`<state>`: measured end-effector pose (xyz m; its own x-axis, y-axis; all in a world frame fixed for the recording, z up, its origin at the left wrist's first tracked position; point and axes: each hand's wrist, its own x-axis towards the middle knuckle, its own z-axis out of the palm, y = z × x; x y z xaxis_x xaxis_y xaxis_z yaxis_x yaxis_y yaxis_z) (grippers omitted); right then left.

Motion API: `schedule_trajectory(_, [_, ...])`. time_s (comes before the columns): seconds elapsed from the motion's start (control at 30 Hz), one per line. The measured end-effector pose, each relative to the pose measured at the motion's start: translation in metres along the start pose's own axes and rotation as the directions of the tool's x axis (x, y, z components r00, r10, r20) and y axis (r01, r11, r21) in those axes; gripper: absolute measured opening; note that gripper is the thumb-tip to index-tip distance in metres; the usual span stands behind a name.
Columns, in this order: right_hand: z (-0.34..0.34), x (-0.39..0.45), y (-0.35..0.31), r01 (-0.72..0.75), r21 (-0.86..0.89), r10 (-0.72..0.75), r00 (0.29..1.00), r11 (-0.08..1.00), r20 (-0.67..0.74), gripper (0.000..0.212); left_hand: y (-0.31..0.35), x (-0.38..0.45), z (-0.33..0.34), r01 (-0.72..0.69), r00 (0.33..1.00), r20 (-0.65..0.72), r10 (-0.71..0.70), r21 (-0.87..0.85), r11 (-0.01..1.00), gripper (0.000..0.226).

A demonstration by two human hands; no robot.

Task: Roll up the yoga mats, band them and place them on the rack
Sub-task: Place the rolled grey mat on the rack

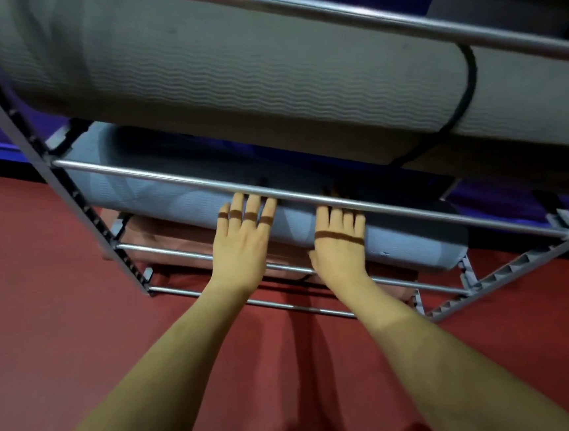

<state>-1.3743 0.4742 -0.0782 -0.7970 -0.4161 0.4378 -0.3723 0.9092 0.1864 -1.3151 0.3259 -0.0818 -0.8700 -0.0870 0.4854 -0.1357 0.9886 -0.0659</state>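
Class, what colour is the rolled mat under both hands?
Light blue mat, under the left hand and right hand; head view.

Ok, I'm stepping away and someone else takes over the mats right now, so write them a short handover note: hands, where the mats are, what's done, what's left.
Left hand: open, fingers flat on the blue rolled mat.
Right hand: open, also pressing on that mat.
The blue mat lies on the rack's middle level, behind the front rail.
The grey rolled mat lies on the level above, with a black band around it.
A pinkish mat lies on the lowest level.
Done: three mats racked.
Left: probably just seat the blue mat. Its band is not clearly visible, and no other mats are in view.
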Motion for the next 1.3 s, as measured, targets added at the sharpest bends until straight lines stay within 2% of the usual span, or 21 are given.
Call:
schedule_trajectory(0.17, [0.003, -0.005, -0.002, 0.001, 0.027, 0.001, 0.998, 1.0, -0.061, 0.081, -0.001, 0.003, 0.005, 0.001, 1.0, 0.009, -0.001, 0.049, 0.999, 0.093])
schedule_trajectory(0.3, [0.001, -0.003, 0.0, 0.012, 0.04, -0.009, 0.997, 0.999, -0.072, 0.077, -0.007, 0.007, 0.006, -0.018, 0.999, -0.04, 0.02, 0.037, 0.999, 0.1])
schedule_trajectory(0.43, [-0.002, -0.001, 0.002, 0.027, 0.074, -0.019, 0.994, 0.997, -0.104, 0.072, -0.007, 0.005, 0.007, -0.02, 0.997, -0.074, 0.023, 0.039, 0.999, 0.096])
schedule_trajectory(0.63, [-0.016, 0.008, 0.01, 0.065, 0.107, -0.04, 0.974, 0.992, -0.223, 0.084, -0.004, 0.009, 0.001, 0.045, 0.988, -0.146, -0.04, 0.027, 0.999, 0.085])
schedule_trajectory(0.9, [-0.022, -0.002, 0.014, 0.047, 0.07, -0.032, 0.981, 0.996, -0.193, 0.089, 0.004, 0.001, 0.0, 0.064, 0.978, -0.2, -0.052, 0.054, 0.997, 0.067])
schedule_trajectory(1.1, [-0.024, 0.004, 0.018, 0.065, 0.145, -0.032, 0.975, 0.987, -0.221, 0.089, 0.005, 0.009, 0.004, 0.072, 0.983, -0.171, -0.068, 0.018, 0.997, 0.085])
schedule_trajectory(1.3, [-0.027, 0.003, 0.017, 0.057, 0.148, -0.028, 0.981, 0.987, -0.192, 0.089, 0.005, 0.008, 0.001, 0.061, 0.986, -0.156, -0.06, -0.002, 0.998, 0.086])
